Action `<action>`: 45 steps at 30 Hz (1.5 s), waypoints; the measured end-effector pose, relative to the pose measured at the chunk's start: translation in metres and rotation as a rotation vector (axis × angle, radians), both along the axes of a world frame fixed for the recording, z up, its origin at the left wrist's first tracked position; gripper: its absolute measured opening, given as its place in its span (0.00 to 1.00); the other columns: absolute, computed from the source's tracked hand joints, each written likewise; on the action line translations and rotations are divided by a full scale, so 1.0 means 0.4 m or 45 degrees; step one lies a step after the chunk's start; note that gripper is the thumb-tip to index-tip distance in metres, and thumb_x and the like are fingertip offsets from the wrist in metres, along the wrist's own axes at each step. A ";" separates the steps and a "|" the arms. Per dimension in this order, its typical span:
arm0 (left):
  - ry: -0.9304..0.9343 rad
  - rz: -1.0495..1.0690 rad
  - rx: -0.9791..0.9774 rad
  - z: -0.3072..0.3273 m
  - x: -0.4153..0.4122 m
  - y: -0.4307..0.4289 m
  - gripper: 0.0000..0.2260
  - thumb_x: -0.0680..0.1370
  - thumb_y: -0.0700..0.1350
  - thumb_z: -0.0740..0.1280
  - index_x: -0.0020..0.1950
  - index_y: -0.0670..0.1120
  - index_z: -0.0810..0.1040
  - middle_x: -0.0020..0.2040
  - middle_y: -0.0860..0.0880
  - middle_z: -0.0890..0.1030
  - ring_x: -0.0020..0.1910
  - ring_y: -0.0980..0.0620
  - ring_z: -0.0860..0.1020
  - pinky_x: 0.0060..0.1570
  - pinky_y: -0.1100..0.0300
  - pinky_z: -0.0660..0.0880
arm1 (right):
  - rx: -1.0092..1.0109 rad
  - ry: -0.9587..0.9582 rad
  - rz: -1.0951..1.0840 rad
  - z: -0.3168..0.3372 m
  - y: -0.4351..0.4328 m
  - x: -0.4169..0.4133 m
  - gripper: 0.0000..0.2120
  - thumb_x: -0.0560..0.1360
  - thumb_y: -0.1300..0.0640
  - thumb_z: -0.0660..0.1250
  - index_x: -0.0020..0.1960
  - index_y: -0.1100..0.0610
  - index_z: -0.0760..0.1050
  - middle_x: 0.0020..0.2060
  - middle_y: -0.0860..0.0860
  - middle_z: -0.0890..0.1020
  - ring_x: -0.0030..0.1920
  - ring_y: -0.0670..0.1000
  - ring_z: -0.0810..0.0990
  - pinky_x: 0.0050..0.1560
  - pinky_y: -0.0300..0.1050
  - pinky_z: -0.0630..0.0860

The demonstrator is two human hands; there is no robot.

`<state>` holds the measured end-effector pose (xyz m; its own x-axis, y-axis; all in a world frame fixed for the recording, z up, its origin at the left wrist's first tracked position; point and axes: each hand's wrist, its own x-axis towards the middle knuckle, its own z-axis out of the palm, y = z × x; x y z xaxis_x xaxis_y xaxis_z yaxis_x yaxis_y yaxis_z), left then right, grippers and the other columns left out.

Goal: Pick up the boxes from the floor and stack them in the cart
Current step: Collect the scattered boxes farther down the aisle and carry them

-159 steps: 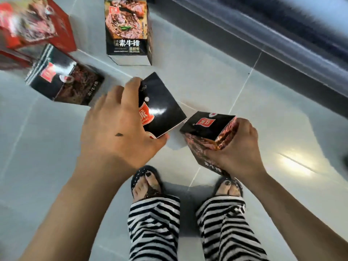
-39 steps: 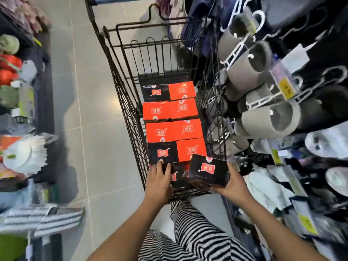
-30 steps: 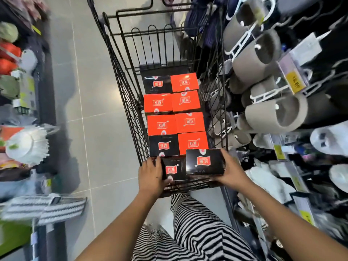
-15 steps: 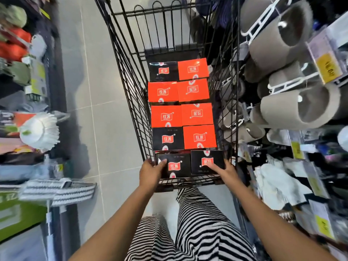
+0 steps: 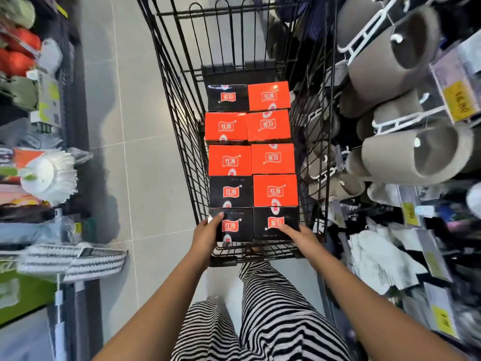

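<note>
A black wire cart (image 5: 179, 100) stands in front of me, with orange boxes (image 5: 273, 158) and black boxes in two columns along its floor. The nearest row is two black boxes. My left hand (image 5: 205, 235) holds the left black box (image 5: 235, 225) at its outer edge, thumb on top and fingers down its side. My right hand (image 5: 296, 234) lies with straight fingers on top of the right black box (image 5: 276, 217). Both boxes sit level with the rest of the row.
Racks of grey slippers (image 5: 406, 157) and packaged goods crowd close to the cart's right side. A shelf with brushes and mop heads (image 5: 49, 173) lines the left. A strip of grey tiled floor (image 5: 145, 165) runs between that shelf and the cart.
The two black boxes picked off the floor have been carried to the cart and lowered into its nearest row. My right hand's grip has loosened to flat fingers on top.
</note>
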<state>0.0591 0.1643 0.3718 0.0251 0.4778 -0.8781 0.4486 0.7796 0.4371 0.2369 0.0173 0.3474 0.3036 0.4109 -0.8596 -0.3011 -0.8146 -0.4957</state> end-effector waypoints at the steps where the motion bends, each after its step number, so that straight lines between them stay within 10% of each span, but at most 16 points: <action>1: 0.029 0.000 0.024 0.000 0.005 0.000 0.15 0.75 0.53 0.68 0.56 0.45 0.79 0.48 0.47 0.84 0.46 0.48 0.81 0.58 0.49 0.74 | -0.021 -0.009 0.009 0.004 0.006 0.003 0.26 0.76 0.45 0.66 0.70 0.55 0.69 0.64 0.51 0.76 0.62 0.51 0.74 0.58 0.43 0.66; 6: 0.179 -0.156 0.300 0.075 0.010 -0.019 0.03 0.79 0.44 0.65 0.50 0.49 0.71 0.44 0.51 0.76 0.35 0.56 0.74 0.24 0.72 0.69 | -0.232 -0.473 0.076 0.010 0.024 0.003 0.32 0.73 0.42 0.68 0.69 0.61 0.67 0.64 0.53 0.75 0.64 0.59 0.74 0.65 0.53 0.71; 11: 0.221 -0.183 0.544 0.130 -0.105 -0.010 0.15 0.77 0.45 0.67 0.63 0.43 0.76 0.59 0.46 0.80 0.58 0.47 0.77 0.51 0.63 0.68 | -0.079 -0.988 0.137 0.087 0.091 -0.073 0.23 0.74 0.52 0.68 0.64 0.64 0.69 0.60 0.61 0.75 0.62 0.61 0.72 0.62 0.54 0.71; 26: 0.834 0.407 1.040 0.380 -1.022 -0.291 0.24 0.78 0.50 0.67 0.71 0.44 0.68 0.67 0.44 0.74 0.66 0.44 0.70 0.61 0.56 0.65 | 0.765 -0.773 1.524 0.342 0.290 -0.965 0.31 0.74 0.42 0.67 0.69 0.60 0.65 0.62 0.58 0.73 0.65 0.58 0.69 0.65 0.51 0.67; 31: 1.136 0.573 0.854 0.372 -1.316 -0.573 0.31 0.77 0.58 0.65 0.75 0.42 0.64 0.74 0.41 0.66 0.73 0.43 0.63 0.71 0.51 0.60 | 0.937 -0.862 2.038 0.352 0.194 -1.311 0.32 0.75 0.42 0.67 0.69 0.62 0.65 0.63 0.60 0.73 0.66 0.61 0.68 0.64 0.50 0.66; 35: 1.283 0.782 0.625 0.333 -1.465 -0.822 0.30 0.72 0.58 0.67 0.64 0.35 0.76 0.59 0.35 0.79 0.58 0.35 0.78 0.57 0.44 0.75 | 1.039 -0.901 2.460 0.338 0.080 -1.535 0.34 0.74 0.41 0.66 0.69 0.63 0.64 0.65 0.63 0.71 0.66 0.63 0.68 0.64 0.52 0.67; 45: 1.252 1.281 0.076 0.158 -1.556 -1.235 0.33 0.71 0.63 0.58 0.65 0.40 0.76 0.61 0.39 0.79 0.58 0.36 0.77 0.53 0.46 0.76 | 1.037 -1.011 3.428 0.195 -0.146 -1.927 0.35 0.77 0.39 0.59 0.74 0.60 0.55 0.69 0.61 0.66 0.69 0.60 0.65 0.67 0.50 0.64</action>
<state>-0.5632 -0.3298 0.4349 -0.9483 -0.0396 -0.3148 -0.1448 0.9369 0.3183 -0.5340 -0.0412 0.4252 -0.7787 0.1513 -0.6089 0.3105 0.9362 -0.1645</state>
